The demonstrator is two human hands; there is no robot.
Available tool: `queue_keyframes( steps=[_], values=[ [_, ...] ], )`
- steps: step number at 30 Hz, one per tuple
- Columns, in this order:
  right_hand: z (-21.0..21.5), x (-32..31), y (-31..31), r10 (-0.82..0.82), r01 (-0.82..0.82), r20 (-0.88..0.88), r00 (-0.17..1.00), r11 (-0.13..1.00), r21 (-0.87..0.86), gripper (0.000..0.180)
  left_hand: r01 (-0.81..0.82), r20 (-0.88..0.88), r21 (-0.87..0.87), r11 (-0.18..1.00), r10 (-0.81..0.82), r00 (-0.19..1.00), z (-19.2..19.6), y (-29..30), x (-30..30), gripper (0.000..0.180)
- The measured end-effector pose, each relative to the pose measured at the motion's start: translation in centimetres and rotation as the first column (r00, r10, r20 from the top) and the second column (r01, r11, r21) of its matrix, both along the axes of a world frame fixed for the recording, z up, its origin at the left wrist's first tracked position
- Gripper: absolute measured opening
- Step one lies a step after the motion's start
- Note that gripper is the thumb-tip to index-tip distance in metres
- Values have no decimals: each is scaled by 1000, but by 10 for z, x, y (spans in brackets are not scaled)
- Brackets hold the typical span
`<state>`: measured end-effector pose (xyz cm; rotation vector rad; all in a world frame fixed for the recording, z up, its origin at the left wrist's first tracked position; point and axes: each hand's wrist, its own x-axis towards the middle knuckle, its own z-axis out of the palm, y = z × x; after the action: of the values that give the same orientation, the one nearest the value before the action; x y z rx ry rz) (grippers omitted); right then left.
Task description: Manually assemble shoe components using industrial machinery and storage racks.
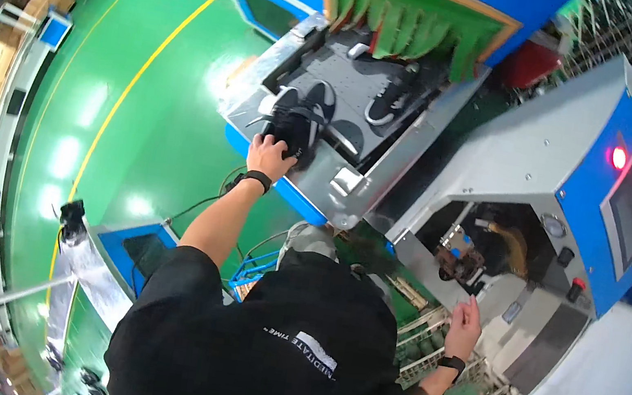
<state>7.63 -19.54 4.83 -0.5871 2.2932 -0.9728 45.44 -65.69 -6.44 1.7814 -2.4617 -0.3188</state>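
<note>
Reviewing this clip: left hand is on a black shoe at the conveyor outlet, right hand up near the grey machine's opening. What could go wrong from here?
1. The left hand grips only the near end of the black shoe at the metal tray's edge; it could slip and drop to the floor.
2. The right hand is open, close to the machine opening with exposed parts; a pinch seems possible.
3. Cables trail on the floor by the person's feet: a trip risk.

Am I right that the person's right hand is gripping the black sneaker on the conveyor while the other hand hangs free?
Not quite: the head view shows the left hand gripping the black sneaker on the conveyor. The right hand hangs free.
</note>
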Motion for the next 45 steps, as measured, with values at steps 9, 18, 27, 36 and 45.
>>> queue_keyframes(
  steps=[9,18,27,36,45],
  values=[
    [1,17,-60,431,-435,63,900,895,101,47,-228,-2,309,923,240,971,92,143,186,43],
    [-32,32,-101,840,-829,-15,543,539,148,48,-804,227,-361,473,881,416,187,449,506,31],
    [67,21,-133,518,-685,-553,653,716,-138,23,-935,275,-179,306,928,251,57,370,461,29],
    [178,-46,-255,108,-38,-988,114,994,105,78,429,-300,445,786,-321,898,-19,56,-63,35],
    [157,-63,-269,-78,-30,-997,5,997,-78,70,-46,-414,441,896,249,876,-68,-153,-323,66]
  ],
)
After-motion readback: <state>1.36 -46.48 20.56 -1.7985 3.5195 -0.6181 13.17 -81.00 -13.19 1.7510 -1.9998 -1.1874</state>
